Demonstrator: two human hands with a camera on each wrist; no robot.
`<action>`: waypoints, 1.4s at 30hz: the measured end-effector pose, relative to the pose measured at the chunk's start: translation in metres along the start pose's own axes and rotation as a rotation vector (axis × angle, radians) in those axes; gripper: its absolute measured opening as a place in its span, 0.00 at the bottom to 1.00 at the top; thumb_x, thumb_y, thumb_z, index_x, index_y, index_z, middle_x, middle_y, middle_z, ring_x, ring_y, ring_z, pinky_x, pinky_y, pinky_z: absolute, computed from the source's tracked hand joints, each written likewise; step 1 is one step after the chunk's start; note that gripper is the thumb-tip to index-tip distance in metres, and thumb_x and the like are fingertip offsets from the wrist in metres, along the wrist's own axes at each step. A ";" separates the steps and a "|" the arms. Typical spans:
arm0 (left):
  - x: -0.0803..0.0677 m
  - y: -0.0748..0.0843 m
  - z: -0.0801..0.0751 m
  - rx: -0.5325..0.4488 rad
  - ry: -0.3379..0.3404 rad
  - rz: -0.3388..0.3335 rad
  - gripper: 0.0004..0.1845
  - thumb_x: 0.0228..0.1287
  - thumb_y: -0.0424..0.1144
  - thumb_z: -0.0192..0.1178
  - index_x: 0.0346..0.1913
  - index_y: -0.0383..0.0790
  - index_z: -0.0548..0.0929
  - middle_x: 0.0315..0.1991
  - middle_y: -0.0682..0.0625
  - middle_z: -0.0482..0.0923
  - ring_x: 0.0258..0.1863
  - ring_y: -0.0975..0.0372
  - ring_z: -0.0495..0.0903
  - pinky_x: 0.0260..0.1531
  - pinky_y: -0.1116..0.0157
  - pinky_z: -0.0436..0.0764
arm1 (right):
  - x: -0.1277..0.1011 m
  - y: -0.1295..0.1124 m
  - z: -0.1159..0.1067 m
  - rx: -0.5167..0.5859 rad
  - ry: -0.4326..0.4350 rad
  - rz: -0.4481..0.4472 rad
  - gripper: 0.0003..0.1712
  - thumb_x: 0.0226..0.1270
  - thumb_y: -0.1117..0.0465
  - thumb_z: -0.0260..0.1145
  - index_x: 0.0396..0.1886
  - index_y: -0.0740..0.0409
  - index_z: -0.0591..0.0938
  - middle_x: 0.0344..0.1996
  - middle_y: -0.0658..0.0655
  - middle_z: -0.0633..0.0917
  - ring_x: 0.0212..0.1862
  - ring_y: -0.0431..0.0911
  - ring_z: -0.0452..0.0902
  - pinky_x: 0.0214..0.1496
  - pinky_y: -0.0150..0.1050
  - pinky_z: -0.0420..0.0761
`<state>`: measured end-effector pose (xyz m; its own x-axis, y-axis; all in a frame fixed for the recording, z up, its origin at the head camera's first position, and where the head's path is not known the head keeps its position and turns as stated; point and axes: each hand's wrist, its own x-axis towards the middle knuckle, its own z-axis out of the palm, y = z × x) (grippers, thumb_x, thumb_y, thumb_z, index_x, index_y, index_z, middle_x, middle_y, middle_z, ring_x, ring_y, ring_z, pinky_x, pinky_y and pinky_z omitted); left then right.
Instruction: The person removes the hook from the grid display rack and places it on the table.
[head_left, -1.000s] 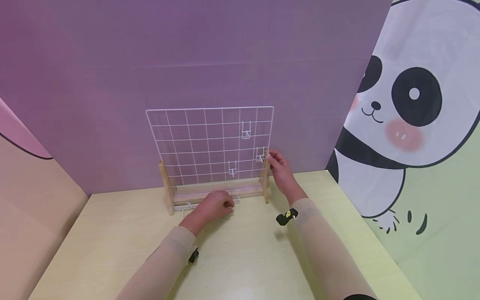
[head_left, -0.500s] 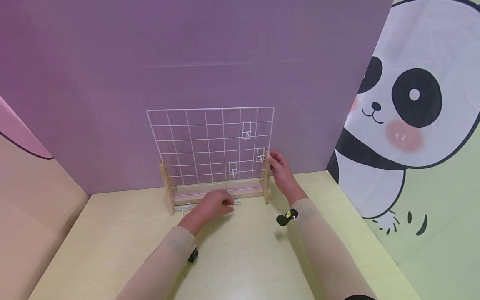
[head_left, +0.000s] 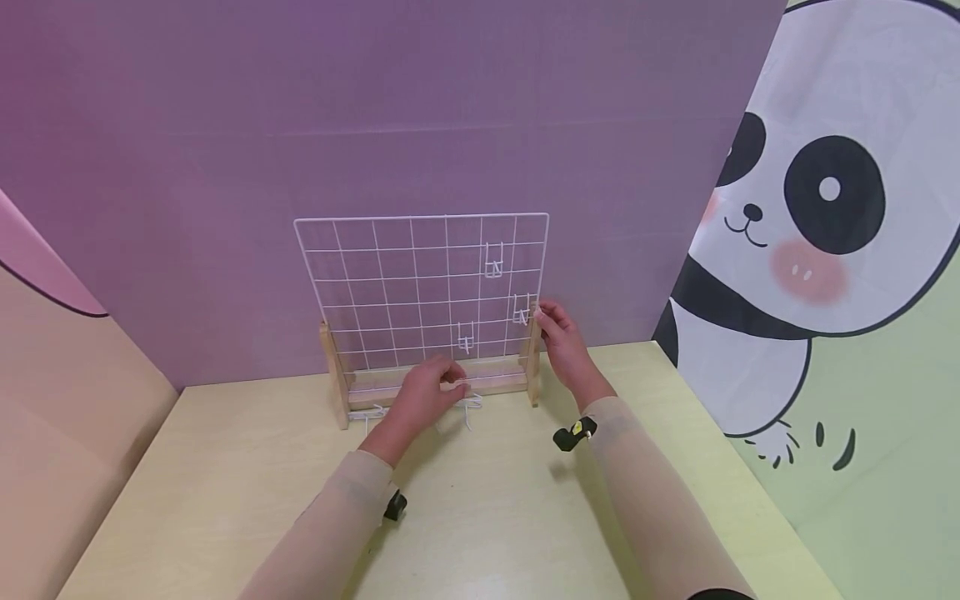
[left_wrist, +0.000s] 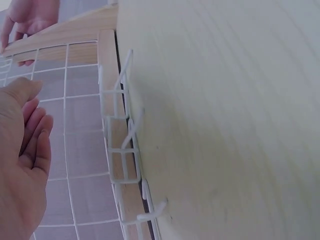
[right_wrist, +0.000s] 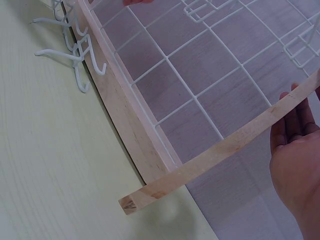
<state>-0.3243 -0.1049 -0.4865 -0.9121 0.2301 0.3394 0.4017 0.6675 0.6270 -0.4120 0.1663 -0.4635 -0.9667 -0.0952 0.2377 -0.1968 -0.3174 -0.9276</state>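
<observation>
A white wire grid panel (head_left: 405, 283) stands upright in a wooden stand (head_left: 390, 387) at the back of the table. Three white hooks hang on it (head_left: 492, 260) (head_left: 521, 310) (head_left: 466, 337). Several loose white hooks (head_left: 471, 407) (left_wrist: 122, 150) (right_wrist: 75, 55) lie against the stand's base. My left hand (head_left: 427, 396) (left_wrist: 22, 165) hovers just above them in front of the base, with its fingers loosely straight and no hook showing in it. My right hand (head_left: 558, 333) (right_wrist: 295, 150) grips the top of the stand's right wooden post (head_left: 533, 367) (right_wrist: 225, 150).
The pale yellow table (head_left: 487, 517) stretches toward me. A purple wall (head_left: 375, 108) stands close behind the grid. A panda-print panel (head_left: 825, 250) closes the right side and a beige and pink panel (head_left: 60, 400) the left.
My left hand has lifted off the table by the loose hooks and moved slightly up toward the stand's base. The right hand has stayed on the post.
</observation>
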 end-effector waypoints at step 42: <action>0.024 0.021 -0.003 -0.151 0.255 0.097 0.06 0.70 0.28 0.74 0.47 0.34 0.90 0.47 0.45 0.88 0.49 0.51 0.88 0.56 0.53 0.89 | 0.001 0.000 -0.001 0.013 -0.006 0.002 0.09 0.88 0.66 0.57 0.56 0.49 0.81 0.48 0.46 0.83 0.53 0.41 0.79 0.63 0.35 0.76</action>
<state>-0.3369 -0.0874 -0.4629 -0.8265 0.0899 0.5557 0.5110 0.5338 0.6738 -0.4128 0.1675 -0.4636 -0.9661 -0.1011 0.2374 -0.1927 -0.3290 -0.9245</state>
